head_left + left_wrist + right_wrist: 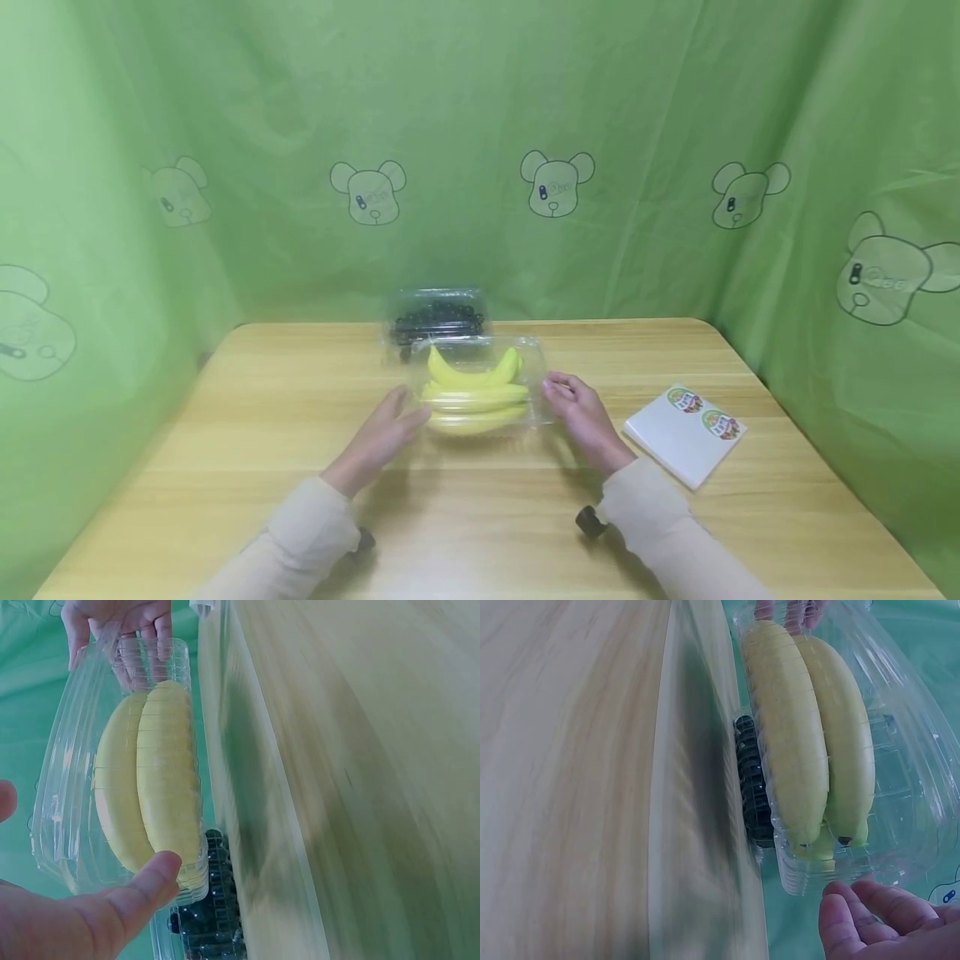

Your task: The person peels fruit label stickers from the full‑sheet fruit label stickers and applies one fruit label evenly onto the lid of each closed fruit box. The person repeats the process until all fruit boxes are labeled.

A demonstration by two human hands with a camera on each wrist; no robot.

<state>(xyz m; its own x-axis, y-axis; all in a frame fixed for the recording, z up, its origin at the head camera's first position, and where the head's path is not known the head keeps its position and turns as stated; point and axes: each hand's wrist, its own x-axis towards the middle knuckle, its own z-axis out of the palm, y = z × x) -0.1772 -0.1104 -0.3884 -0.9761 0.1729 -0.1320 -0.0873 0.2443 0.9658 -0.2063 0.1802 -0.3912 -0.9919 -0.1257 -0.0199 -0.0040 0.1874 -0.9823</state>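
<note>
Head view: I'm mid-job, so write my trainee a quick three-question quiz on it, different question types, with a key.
1. Fill in the blank: the clear box between the left hand and the right hand holds yellow ____.
2. True or false: the white stack lies nearer the left hand than the right hand.
3. Multiple choice: how many round labels show on the white stack? A) one B) two C) four

Key: 1. bananas; 2. false; 3. B.
</note>
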